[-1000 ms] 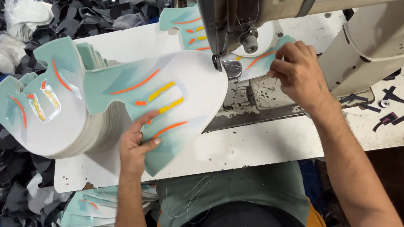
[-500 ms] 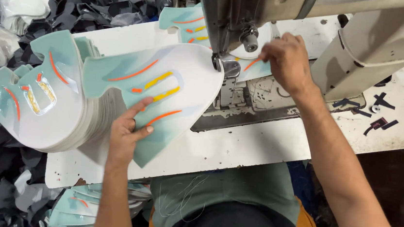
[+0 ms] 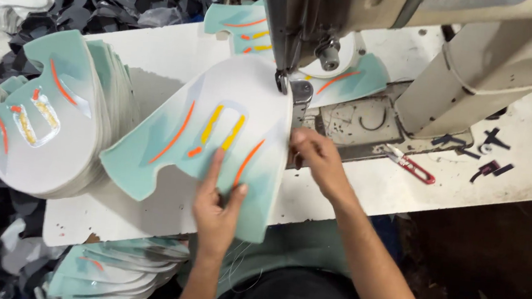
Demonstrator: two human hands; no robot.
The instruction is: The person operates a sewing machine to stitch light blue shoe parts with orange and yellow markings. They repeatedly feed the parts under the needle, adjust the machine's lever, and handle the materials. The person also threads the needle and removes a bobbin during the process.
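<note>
The sewing machine (image 3: 379, 25) head blocks my view of the needle, and it covers most of a second printed piece (image 3: 355, 80) lying beyond my fingers. My left hand (image 3: 217, 212) lies flat with spread fingers on the mint and white panel (image 3: 215, 139), pressing it to the white tabletop (image 3: 372, 184). My right hand (image 3: 316, 157) pinches the panel's edge with bent fingers, just below the presser foot (image 3: 301, 95); the fingertips are partly tucked under, so I cannot make out the exact grip. Left of my left fingers a stack of matching panels (image 3: 38, 117) rests. Red-handled snips (image 3: 409, 165) lie right of my right fingers. Half a second ago my right hand reached beyond the foot; now it has come back to the near edge, and the panel has turned
</note>
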